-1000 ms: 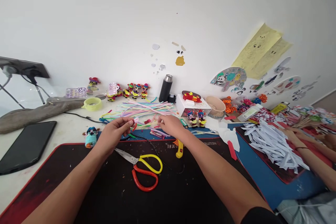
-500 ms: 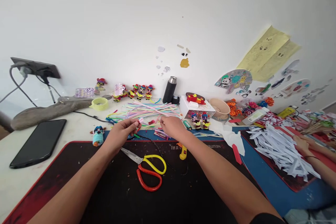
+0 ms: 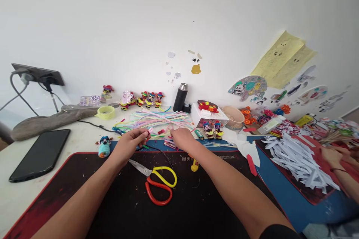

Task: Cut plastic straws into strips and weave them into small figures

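My left hand pinches a small pale pink piece between thumb and fingertips; its exact kind is too small to tell. Across from it, my right hand is closed, fingers curled near the edge of a heap of pastel pipe cleaners. What those fingers hold, if anything, is hidden. Scissors with one yellow and one red handle lie slightly spread on the black mat below my hands. A yellow tool lies partly under my right forearm. Left of my left hand is a small turquoise figure.
Behind the heap stand a black flask and several colourful figures. A white box is to the right. A phone and a tape roll lie left. Another person's hands are beside white paper strips.
My right hand has lowered slightly and its fingers sit a little further left. My left hand stays nearly in place with the pink piece. The other person's hands have shifted.
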`<act>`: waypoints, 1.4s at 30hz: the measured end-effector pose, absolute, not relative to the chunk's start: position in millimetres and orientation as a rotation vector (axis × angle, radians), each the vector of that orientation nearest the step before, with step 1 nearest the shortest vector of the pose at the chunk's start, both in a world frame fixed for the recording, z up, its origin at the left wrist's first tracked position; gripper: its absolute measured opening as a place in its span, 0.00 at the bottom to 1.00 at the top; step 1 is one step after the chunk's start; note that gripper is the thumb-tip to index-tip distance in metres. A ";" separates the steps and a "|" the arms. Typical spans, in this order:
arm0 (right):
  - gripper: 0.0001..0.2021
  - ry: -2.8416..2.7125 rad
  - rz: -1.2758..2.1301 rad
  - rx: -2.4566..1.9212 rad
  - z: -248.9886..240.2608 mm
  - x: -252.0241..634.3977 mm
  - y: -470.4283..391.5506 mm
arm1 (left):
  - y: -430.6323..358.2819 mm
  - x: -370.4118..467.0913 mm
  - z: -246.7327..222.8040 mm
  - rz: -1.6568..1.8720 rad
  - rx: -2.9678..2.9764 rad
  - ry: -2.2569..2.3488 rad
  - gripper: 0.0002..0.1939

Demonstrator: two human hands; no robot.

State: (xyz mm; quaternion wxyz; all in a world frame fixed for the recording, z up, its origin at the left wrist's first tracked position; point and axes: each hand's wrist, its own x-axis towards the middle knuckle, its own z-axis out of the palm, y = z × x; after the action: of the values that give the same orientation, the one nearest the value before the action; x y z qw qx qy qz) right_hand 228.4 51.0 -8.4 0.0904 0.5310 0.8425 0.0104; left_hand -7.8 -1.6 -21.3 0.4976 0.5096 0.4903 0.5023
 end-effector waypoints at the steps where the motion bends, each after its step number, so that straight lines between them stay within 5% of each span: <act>1: 0.17 2.506 0.028 1.577 -8.8 227.5 51.4 | -1.5 -7.8 -21.3 1.215 1.234 1.191 0.27; 13: 0.11 2.694 -0.027 1.742 28.7 224.6 29.8 | 2.4 -12.4 -27.3 1.250 1.072 1.061 0.23; 20: 0.01 2.932 -0.691 1.815 40.5 209.8 11.7 | 2.0 -11.2 -23.9 1.260 1.038 1.065 0.26; 32: 0.03 2.755 -1.933 1.538 -6.4 171.8 13.2 | 1.1 -9.2 -24.7 1.191 1.243 1.166 0.25; 42: 0.10 2.749 -2.281 1.669 -40.2 162.7 21.4 | 1.7 -9.7 -26.5 1.181 1.227 1.213 0.25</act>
State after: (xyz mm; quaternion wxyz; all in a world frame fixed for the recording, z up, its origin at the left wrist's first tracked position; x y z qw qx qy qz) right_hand 162.7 21.4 -40.2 -0.3899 0.3897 0.6421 -0.5327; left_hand -9.7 1.7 -26.5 0.5016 0.5079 0.5018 0.4885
